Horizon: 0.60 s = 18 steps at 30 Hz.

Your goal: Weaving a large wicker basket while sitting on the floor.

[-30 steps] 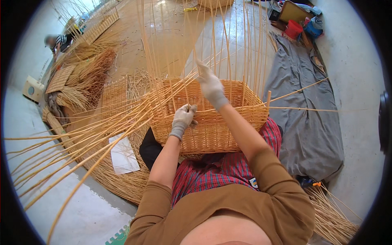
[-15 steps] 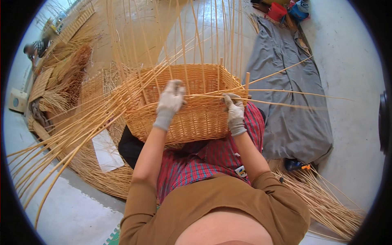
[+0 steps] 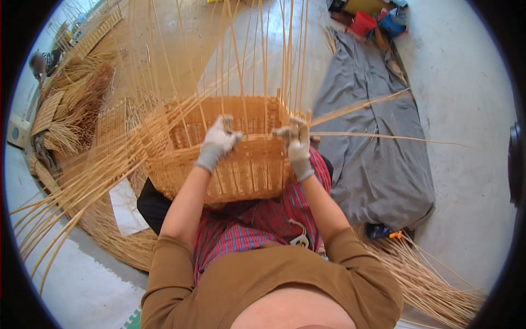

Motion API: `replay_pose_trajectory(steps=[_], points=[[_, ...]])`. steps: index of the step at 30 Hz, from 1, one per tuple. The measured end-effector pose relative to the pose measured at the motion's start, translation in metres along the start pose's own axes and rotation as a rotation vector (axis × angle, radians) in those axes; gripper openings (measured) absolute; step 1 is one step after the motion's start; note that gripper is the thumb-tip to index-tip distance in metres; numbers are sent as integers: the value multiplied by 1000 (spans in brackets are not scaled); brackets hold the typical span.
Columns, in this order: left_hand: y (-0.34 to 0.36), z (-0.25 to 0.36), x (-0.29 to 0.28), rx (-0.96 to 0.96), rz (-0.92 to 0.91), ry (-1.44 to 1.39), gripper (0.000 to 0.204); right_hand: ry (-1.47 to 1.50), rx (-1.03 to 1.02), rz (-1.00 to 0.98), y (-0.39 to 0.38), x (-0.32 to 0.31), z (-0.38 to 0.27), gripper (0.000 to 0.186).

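Observation:
An angular golden wicker basket (image 3: pixel 235 170) rests on my lap, its tall upright stakes rising past the top of the view. My left hand (image 3: pixel 219 143), in a pale knitted glove, is at the near rim beside a stake, its fingers and thumb apart. At the right corner, my gloved right hand (image 3: pixel 297 143) is closed on a wicker rod at the rim; its fingertips are partly blurred. Loose rod ends (image 3: pixel 378 135) stick out to the right past this hand. Many long rods (image 3: pixel 82 192) fan out from the basket's left side.
A grey cloth (image 3: pixel 378 164) lies over something long on the right. A bundle of rods (image 3: pixel 427 279) is at lower right, heaped wicker (image 3: pixel 82 104) at left. Red (image 3: pixel 362 24) and blue (image 3: pixel 392 24) containers stand far right. Another person (image 3: pixel 44 63) is at far left.
The basket and both hands have shifted left and slightly down in view. My right hand's fingers now point up and left at the corner. One rod sticking out right has swung upward.

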<state>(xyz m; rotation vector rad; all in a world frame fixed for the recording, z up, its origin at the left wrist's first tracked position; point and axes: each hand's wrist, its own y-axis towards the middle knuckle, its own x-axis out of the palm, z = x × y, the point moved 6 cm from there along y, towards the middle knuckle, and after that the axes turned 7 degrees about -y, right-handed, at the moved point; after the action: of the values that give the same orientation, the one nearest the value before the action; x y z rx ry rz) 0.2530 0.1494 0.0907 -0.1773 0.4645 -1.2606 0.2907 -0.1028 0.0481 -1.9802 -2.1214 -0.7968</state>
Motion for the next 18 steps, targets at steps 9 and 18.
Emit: replay_pose_trajectory(steps=[9,18], points=[[3,33,0,412,318,133,43,-571,152,392,6,-52,-46,10],[-16,24,131,26,-263,176,34,-1335,-520,-379,121,82,-70,55]])
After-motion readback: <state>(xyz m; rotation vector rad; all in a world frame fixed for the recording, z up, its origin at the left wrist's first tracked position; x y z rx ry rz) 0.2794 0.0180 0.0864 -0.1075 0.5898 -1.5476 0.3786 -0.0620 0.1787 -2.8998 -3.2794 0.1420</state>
